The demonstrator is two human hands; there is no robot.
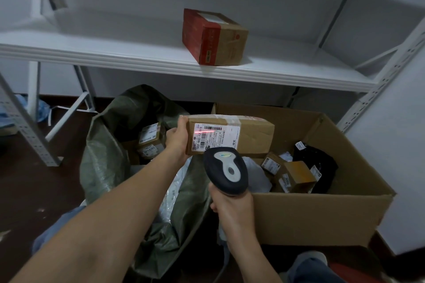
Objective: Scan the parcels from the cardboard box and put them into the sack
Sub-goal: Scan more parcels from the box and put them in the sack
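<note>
My left hand (178,139) grips the left end of a brown cardboard parcel (250,136), held in the air above the gap between sack and box, label facing me. A red scan line crosses the parcel's white label (216,136). My right hand (232,205) grips the handle of a dark handheld scanner (226,171), which points up at the label from just below. The open cardboard box (322,213) on the right holds several small parcels (296,176) and a black bag (319,163). The green sack (103,163) lies open on the left with a labelled parcel (150,140) inside.
A white metal shelf (138,57) runs across above the sack and box, with a red and brown carton (213,37) on it. Shelf uprights (27,128) stand at left and right. The floor is dark. My knees show at the bottom.
</note>
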